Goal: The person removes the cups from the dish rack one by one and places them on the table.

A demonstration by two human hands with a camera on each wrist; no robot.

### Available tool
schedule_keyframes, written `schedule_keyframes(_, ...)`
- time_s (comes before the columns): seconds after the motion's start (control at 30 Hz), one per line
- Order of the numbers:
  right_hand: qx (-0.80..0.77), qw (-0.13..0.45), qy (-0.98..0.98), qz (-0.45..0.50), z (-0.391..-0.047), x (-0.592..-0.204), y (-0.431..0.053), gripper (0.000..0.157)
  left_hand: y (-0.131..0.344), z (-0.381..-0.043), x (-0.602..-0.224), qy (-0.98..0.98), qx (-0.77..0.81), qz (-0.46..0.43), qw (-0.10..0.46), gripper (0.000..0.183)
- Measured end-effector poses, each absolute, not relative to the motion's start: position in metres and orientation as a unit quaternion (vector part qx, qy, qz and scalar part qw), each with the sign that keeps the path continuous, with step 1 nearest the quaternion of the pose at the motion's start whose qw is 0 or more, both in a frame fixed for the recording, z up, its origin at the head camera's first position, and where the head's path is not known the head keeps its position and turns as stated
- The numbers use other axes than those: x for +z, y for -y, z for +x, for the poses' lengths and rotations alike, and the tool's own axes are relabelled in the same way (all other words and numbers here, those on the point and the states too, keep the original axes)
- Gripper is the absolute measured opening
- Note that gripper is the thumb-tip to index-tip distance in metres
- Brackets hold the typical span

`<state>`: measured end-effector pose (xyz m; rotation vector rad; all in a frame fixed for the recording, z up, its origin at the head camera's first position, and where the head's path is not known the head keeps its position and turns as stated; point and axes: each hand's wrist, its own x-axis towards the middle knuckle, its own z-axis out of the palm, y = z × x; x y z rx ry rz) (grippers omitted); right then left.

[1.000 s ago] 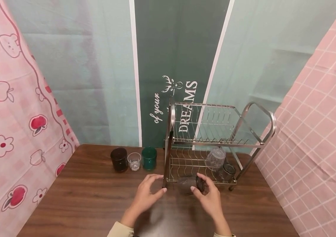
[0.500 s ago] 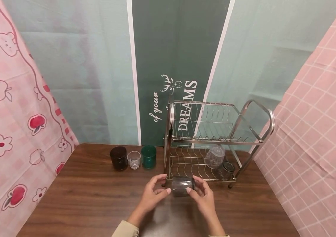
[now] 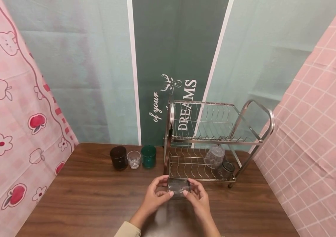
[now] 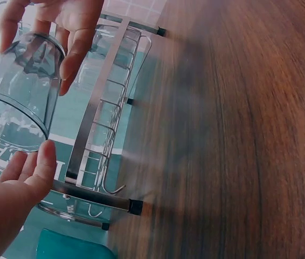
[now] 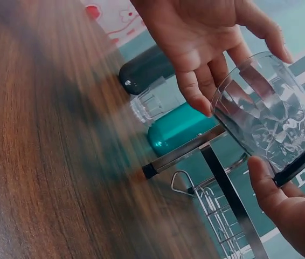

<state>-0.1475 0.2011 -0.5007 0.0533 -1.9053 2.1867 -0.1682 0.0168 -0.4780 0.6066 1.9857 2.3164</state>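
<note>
A grey-tinted see-through drinking glass (image 3: 179,187) lies sideways between my two hands, in front of the dish rack (image 3: 212,142). At its left end, the rim, the thumb and fingertips of my left hand (image 3: 157,195) hold it. My right hand (image 3: 199,199) pinches the right end, where the thick dark base shows in the right wrist view. Raised over the tabletop, the glass (image 4: 23,81) shows a cut pattern at its base in the left wrist view. On the rack's lower tier sit a clear glass (image 3: 215,156) and a dark grey glass (image 3: 225,170).
Left of the rack, a black cup (image 3: 118,158), a small clear glass (image 3: 133,160) and a teal glass (image 3: 148,157) stand in a row on the wooden table (image 3: 88,194). Printed curtains (image 3: 111,82) hang behind and at both sides.
The glass has moved left and turned from tilted to lying level across. My right hand has come left with it, and my left hand has moved slightly right and now holds the rim end.
</note>
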Motion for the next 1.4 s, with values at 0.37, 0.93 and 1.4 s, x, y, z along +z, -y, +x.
schedule_keyframes(0.37,0.749,0.119,0.65,0.046,-0.149,-0.499,-0.2,0.044,-0.015,-0.168,-0.477,-0.637,0.745,0.198,-0.004,0.052)
schedule_keyframes(0.93,0.633,0.113,0.76,0.101,-0.149,-0.484,-0.212,0.043,0.003,-0.17,-0.464,-0.673,0.704,0.214,-0.077,0.048)
schedule_keyframes(1.4,0.349,0.171,0.901,0.191,-0.153,-0.482,-0.22,0.049,0.028,-0.176,-0.461,-0.74,0.642,0.168,-0.111,0.047)
